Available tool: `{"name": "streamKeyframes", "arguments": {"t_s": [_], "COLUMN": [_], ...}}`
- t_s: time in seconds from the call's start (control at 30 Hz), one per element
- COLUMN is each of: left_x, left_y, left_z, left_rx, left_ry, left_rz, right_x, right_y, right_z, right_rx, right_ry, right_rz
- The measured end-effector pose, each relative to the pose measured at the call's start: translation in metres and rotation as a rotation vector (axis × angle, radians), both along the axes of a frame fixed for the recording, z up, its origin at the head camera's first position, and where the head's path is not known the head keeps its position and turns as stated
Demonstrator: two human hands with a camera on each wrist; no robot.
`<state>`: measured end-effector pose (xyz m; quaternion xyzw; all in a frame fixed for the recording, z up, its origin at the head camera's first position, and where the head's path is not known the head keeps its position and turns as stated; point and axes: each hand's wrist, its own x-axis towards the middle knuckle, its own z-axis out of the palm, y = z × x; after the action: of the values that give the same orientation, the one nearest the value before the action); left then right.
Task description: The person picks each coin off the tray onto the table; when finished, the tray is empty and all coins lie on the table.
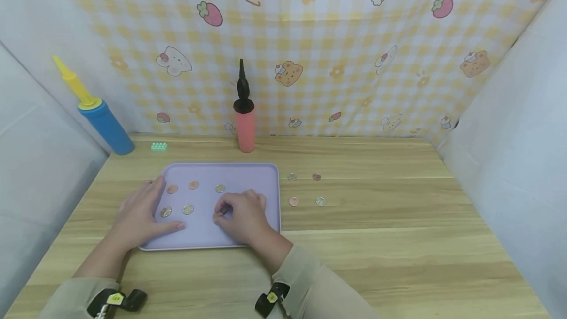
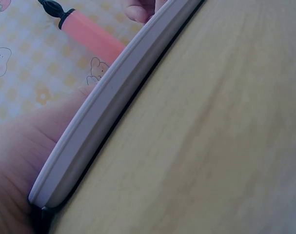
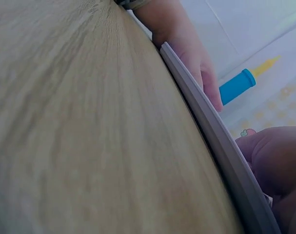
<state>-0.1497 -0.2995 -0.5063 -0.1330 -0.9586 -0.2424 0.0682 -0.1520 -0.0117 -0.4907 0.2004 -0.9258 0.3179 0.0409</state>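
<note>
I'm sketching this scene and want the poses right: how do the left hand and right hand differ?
The left hand rests at the left edge of the tray, while the right hand is over the tray's right half. The left hand's thumb and fingers are spread apart; the right hand's fingers are curled in toward its thumb. Both hands are bare and come out of beige sleeves.

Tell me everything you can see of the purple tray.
The tray is pale purple, rectangular with rounded corners, smooth and plastic-looking, with raised sides. It lies flat on the wood-grain table, towards its left. Five coins show on it. The left hand rests over its left edge, thumb reaching inside; the right hand is over its right half; contact there is unclear.
</note>
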Motion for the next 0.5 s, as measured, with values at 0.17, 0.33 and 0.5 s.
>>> {"name": "streamKeyframes", "arguments": {"t_s": [0.17, 0.33, 0.5], "left_x": [0.0002, 0.0007, 0.0004], "left_y": [0.0004, 0.0015, 0.002], "left_z": [0.0011, 0.0024, 0.0032], "left_rx": [-0.004, -0.001, -0.005], "left_ry": [-0.001, -0.015, -0.021], "left_rz": [0.001, 0.008, 0.011], "right_x": [0.0019, 0.0021, 0.0011], "right_y": [0.0006, 0.0009, 0.0034], "right_z": [-0.0026, -0.0063, -0.008], "right_rx": [-0.031, -0.018, -0.042], "right_ry": [0.05, 0.102, 0.118], "right_rz": [0.052, 0.089, 0.134]}}
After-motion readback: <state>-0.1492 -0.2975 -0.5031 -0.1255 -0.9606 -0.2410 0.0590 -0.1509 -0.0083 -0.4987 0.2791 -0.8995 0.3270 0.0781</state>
